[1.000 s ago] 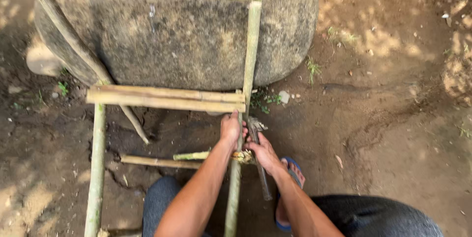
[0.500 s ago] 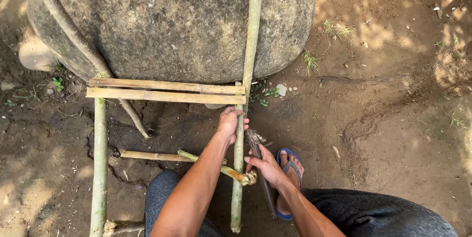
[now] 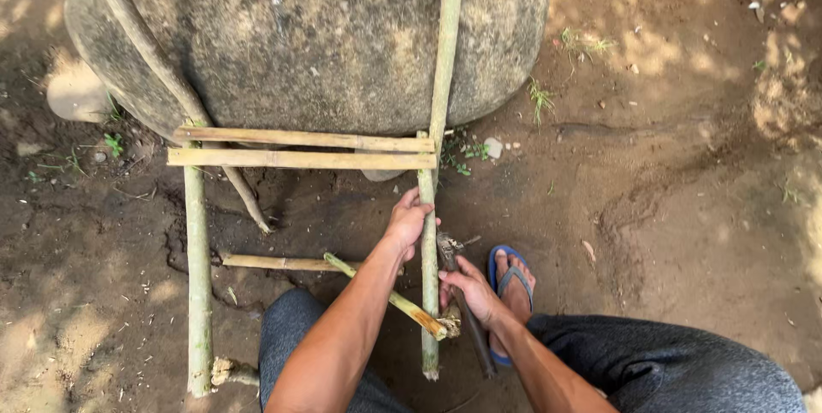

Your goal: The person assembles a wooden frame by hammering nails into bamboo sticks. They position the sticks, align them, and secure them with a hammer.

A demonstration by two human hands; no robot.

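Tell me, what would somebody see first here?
A big grey boulder fills the top, with a bamboo frame leaning on it. Low in the middle, the left hand grips the frame's right pole, and the right hand holds a dark tool beside it.

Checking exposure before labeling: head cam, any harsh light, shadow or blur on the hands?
Head view: dappled sun, bright patches on the dirt; left hand, right hand and bamboo pole sit in even shade, sharp, no glare; stone is evenly lit.
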